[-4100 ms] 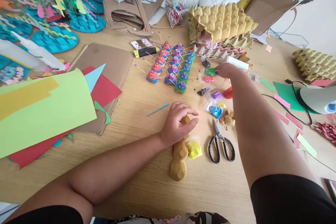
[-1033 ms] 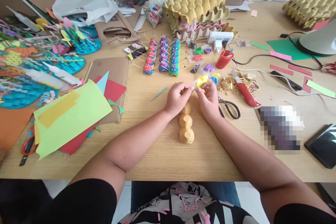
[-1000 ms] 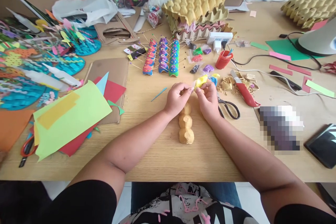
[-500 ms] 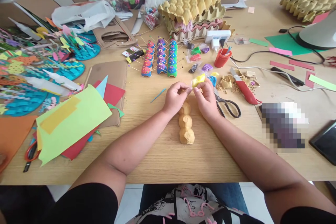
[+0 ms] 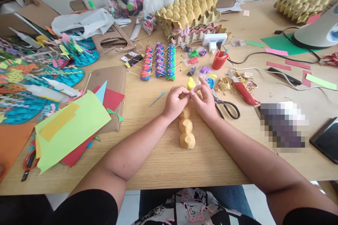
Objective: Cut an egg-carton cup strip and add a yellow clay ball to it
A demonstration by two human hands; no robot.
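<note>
My left hand (image 5: pixel 176 101) and my right hand (image 5: pixel 204 99) meet at the fingertips above the far end of a tan egg-carton strip (image 5: pixel 187 126). Both pinch a small clear wrapper, with a yellow lump (image 5: pixel 191 83) showing just beyond the fingers. The strip lies lengthwise on the table, its far end partly hidden by my hands. Scissors (image 5: pixel 229 109) with black handles lie beside my right hand. To the left of my left hand rests a thin blue stick (image 5: pixel 156 99). Three painted strips (image 5: pixel 159 59) stand farther back.
Stacked egg trays (image 5: pixel 187 10) stand at the back. A red cup (image 5: pixel 220 60), a red-handled knife (image 5: pixel 244 89) and carton scraps (image 5: pixel 224 83) are on the right. Coloured paper (image 5: pixel 74 123) and glue bottles (image 5: pixel 60 86) lie left. A white cable (image 5: pixel 277 71) crosses the right side.
The yellow lump now sits farther left, beyond my fingertips, and looks more compact. My right hand's fingers have lifted a little. The camera view has shifted slightly.
</note>
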